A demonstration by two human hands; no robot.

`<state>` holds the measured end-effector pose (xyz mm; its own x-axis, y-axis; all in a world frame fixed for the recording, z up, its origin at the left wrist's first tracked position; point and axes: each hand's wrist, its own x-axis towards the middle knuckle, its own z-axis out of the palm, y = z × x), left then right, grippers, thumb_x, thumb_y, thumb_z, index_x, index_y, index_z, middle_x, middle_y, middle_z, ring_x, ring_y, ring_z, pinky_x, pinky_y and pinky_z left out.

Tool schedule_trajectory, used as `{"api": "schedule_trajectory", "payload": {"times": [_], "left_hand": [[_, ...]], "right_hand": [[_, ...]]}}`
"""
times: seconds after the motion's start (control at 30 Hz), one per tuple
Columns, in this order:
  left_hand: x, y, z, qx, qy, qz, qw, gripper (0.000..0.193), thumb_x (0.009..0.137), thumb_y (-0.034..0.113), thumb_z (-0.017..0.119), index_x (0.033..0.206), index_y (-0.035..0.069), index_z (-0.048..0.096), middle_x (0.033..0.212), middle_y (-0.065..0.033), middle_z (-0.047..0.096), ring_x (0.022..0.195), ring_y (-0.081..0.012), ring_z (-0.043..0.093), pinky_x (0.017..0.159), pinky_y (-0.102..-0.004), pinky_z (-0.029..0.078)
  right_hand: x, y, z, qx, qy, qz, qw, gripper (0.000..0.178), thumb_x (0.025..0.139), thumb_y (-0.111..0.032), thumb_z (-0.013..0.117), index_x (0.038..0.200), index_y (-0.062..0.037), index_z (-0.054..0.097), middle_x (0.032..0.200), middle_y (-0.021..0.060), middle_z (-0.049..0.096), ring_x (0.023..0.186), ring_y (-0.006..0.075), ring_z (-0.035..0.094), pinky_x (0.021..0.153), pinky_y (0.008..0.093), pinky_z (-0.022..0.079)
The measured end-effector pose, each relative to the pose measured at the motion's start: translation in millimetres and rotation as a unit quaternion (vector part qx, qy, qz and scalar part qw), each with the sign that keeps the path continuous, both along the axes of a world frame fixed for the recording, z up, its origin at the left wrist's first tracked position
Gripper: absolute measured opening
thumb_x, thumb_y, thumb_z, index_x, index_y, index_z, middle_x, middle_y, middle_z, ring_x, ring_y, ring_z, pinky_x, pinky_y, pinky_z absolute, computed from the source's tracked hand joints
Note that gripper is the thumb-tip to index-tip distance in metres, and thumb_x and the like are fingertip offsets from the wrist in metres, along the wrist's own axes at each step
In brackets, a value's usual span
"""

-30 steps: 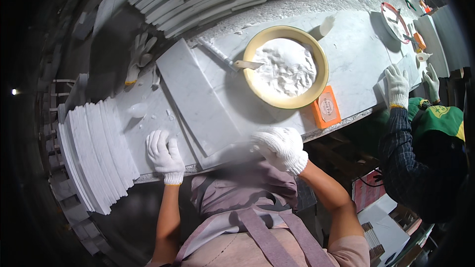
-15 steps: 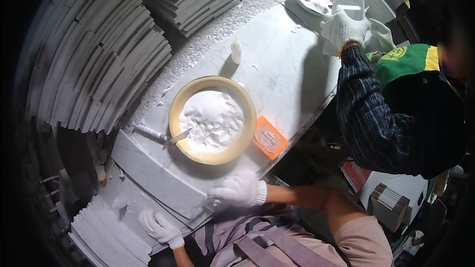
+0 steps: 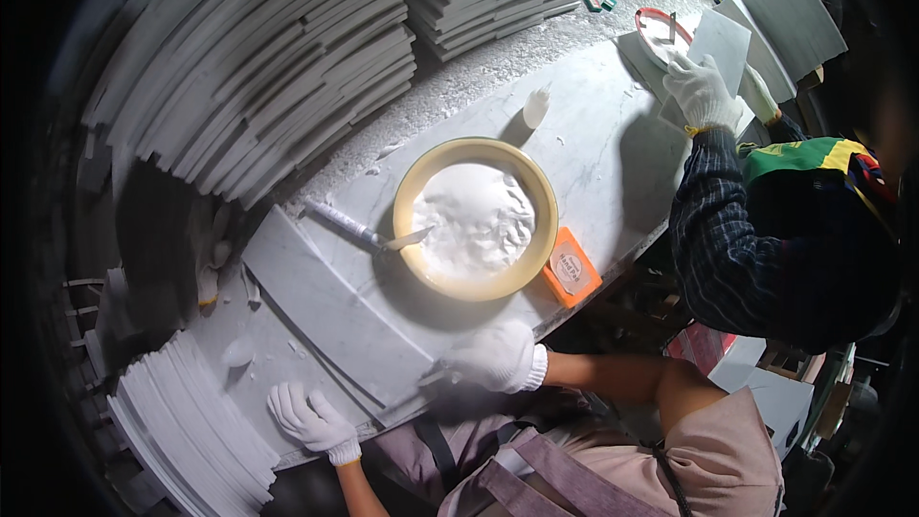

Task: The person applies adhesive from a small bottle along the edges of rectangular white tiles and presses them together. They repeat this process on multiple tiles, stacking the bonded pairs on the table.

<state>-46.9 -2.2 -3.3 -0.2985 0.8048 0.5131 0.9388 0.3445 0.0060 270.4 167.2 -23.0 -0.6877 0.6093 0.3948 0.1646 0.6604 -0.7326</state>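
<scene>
My left hand (image 3: 311,419), in a white knit glove, rests on the table with its fingers loosely apart. It lies between a fanned stack of thin white slabs (image 3: 177,421) and the near edge of a grey-white marble slab (image 3: 330,302). My right hand (image 3: 493,356), gloved too, is closed by that slab's near right corner. A thin pale tip shows at its fingers; I cannot make out what it is. Beyond stands a yellow bowl (image 3: 410,193) of white powder (image 3: 469,215). A knife (image 3: 359,230) leans with its blade on the bowl's left rim.
An orange box (image 3: 572,268) sits right of the bowl, a small white bottle (image 3: 536,108) behind it. Tall slab stacks (image 3: 287,57) line the far left. At right a co-worker's gloved hand (image 3: 704,91) holds a pale panel (image 3: 720,43) near a red-rimmed bowl (image 3: 661,24).
The whole view has shifted, so the bowl and table appear farther right. The co-worker's panel has turned. My right hand stays near the slab's corner, and my left hand has barely moved.
</scene>
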Motion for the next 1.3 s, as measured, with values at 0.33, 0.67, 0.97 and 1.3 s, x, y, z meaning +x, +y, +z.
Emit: {"api": "schedule_trajectory", "payload": {"times": [0.33,0.67,0.97,1.3], "left_hand": [[-3.6,-10.1,-5.6,0.048,-0.022,-0.016,0.998,0.033,0.101,0.024,0.063,0.122,-0.001,0.067,0.128,-0.0177,0.066,0.125,-0.0398,0.059,0.112,-0.0564,0.043],[-6.2,-20.8,-8.2,0.123,-0.074,-0.050,0.988,0.029,0.100,0.019,0.067,0.124,0.002,0.067,0.132,-0.0152,0.065,0.126,-0.0367,0.059,0.111,-0.0525,0.045],[-5.8,-22.6,-6.8,0.102,-0.086,-0.060,0.989,0.027,0.099,0.018,0.070,0.122,0.003,0.067,0.129,-0.0128,0.064,0.125,-0.0359,0.059,0.110,-0.0517,0.047],[-7.2,-20.8,-20.3,0.110,-0.033,-0.015,0.993,0.028,0.096,0.018,0.072,0.121,0.006,0.069,0.129,-0.0118,0.066,0.125,-0.0338,0.059,0.110,-0.0499,0.047]], "right_hand": [[-5.9,-7.2,14.6,0.074,-0.018,-0.122,0.990,0.026,0.082,-0.014,0.075,0.108,-0.0155,0.072,0.087,0.0039,0.073,0.075,0.0260,0.073,0.061,0.0384,0.057],[-17.2,-14.8,8.8,0.106,-0.094,-0.177,0.974,0.021,0.090,-0.023,0.070,0.110,-0.0172,0.072,0.095,0.0063,0.070,0.083,0.0278,0.072,0.068,0.0412,0.058],[-21.3,-17.7,11.8,0.102,-0.108,-0.204,0.968,0.019,0.092,-0.022,0.069,0.109,-0.0153,0.074,0.096,0.0085,0.072,0.082,0.0288,0.073,0.069,0.0418,0.059],[-17.0,-19.9,20.3,0.097,-0.093,-0.189,0.973,0.018,0.093,-0.022,0.069,0.110,-0.0136,0.071,0.095,0.0086,0.071,0.079,0.0292,0.072,0.068,0.0413,0.058]]}}
